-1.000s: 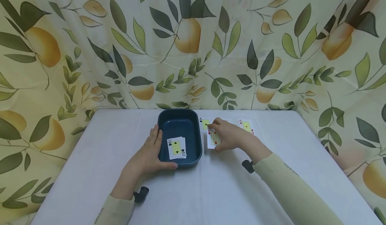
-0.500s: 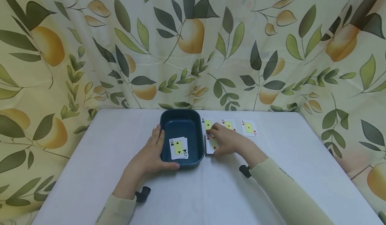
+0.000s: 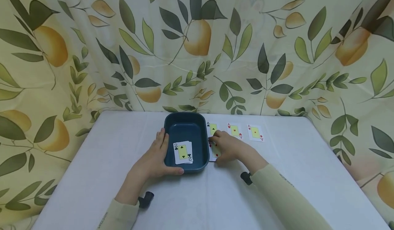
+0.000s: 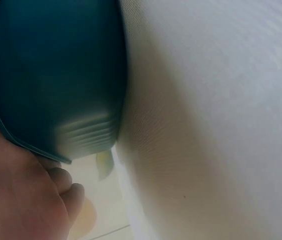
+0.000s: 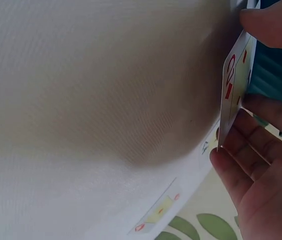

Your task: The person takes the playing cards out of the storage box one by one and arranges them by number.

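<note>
In the head view, a dark blue tray (image 3: pixel 186 130) stands on the white table. A two of clubs (image 3: pixel 183 152) lies face up inside it, with another card's edge showing beneath. My left hand (image 3: pixel 153 156) rests against the tray's left side, fingers straight and thumb along the front rim. Just right of the tray, my right hand (image 3: pixel 230 148) holds a two of diamonds (image 3: pixel 214 153) by its ends, thumb at the near one. The right wrist view shows that card (image 5: pixel 236 82) tilted by the tabletop; its lower edge is partly hidden by fingers.
Behind the right hand, an ace of clubs (image 3: pixel 212 127), an ace of hearts (image 3: pixel 235 130) and an ace of diamonds (image 3: pixel 255 132) lie in a row. A fruit-patterned curtain (image 3: pixel 197 69) hangs at the table's back edge.
My right hand has brought the two of diamonds down and toward me, beside the tray, uncovering the ace of hearts. The left hand stays on the tray; the head view has shifted slightly.
</note>
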A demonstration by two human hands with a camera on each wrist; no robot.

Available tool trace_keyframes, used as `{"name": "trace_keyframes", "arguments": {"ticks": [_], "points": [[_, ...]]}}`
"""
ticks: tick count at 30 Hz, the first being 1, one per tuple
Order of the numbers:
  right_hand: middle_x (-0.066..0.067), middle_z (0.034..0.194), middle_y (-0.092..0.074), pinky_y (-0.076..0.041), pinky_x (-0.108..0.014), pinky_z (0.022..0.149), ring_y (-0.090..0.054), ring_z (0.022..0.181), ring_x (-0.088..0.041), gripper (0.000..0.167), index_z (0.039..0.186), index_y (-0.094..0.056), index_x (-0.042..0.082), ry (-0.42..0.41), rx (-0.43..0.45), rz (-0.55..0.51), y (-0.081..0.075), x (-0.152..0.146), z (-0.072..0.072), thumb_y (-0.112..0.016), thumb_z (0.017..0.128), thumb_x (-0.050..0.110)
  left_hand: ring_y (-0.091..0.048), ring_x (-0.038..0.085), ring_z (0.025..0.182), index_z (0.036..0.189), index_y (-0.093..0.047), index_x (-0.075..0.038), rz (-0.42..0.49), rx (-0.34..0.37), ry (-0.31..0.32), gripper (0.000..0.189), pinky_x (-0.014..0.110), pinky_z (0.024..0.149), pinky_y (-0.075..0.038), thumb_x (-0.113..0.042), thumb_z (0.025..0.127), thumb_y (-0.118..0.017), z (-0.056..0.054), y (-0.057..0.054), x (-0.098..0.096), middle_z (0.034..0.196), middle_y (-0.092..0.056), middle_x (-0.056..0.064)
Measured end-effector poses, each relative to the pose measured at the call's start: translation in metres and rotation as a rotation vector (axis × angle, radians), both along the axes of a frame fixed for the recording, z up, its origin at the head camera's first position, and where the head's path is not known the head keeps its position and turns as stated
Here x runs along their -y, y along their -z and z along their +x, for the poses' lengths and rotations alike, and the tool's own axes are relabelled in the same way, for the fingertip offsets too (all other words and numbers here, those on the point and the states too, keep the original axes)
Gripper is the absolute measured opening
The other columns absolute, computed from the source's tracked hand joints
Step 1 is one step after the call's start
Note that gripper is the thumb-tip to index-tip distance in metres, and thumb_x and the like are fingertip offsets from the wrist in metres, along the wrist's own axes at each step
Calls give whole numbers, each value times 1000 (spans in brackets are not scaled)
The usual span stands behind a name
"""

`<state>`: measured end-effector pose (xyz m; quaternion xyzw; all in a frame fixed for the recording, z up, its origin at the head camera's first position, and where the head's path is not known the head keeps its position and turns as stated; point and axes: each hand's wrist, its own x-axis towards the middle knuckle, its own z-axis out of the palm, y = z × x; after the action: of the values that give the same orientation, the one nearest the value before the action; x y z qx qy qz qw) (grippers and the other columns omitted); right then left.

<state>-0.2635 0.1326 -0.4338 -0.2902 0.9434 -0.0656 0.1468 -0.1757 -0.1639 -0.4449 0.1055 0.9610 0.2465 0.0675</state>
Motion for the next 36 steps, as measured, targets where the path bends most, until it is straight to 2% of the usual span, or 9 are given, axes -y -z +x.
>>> {"name": "trace_keyframes", "arguments": {"ticks": [12, 26, 31, 36], "points": [[-3, 134, -51, -50, -32, 95, -47, 110, -19, 88, 145, -53, 17, 19, 33, 9, 0, 2, 2, -89, 66, 35, 2, 33, 154, 161, -6, -7, 2, -11, 2, 146, 60, 115, -29, -83, 56, -76, -1, 0, 1, 167, 16, 5], [-4, 140, -50, -50, -37, 97, -47, 117, -21, 90, 146, -51, 17, 11, 26, 32, -1, 4, 6, -89, 67, 37, 4, 32, 155, 161, -4, -8, 1, -4, 9, 148, 60, 115, -28, -85, 56, -73, -1, 2, 1, 167, 16, 5], [-5, 139, -51, -52, -38, 96, -48, 117, -22, 89, 146, -51, 17, 10, -12, 12, -9, 3, 6, -88, 68, 37, 4, 31, 155, 161, -5, -8, 7, -4, 6, 148, 60, 115, -28, -86, 56, -73, -1, 1, 1, 167, 16, 4], [-7, 143, -50, -50, -43, 102, -48, 124, -25, 89, 149, -48, 14, -5, -49, -28, -27, 0, 7, -84, 70, 33, 5, 32, 154, 161, -4, -8, -4, -2, 11, 148, 60, 115, -27, -88, 55, -71, -1, 0, 1, 167, 17, 4]]}}
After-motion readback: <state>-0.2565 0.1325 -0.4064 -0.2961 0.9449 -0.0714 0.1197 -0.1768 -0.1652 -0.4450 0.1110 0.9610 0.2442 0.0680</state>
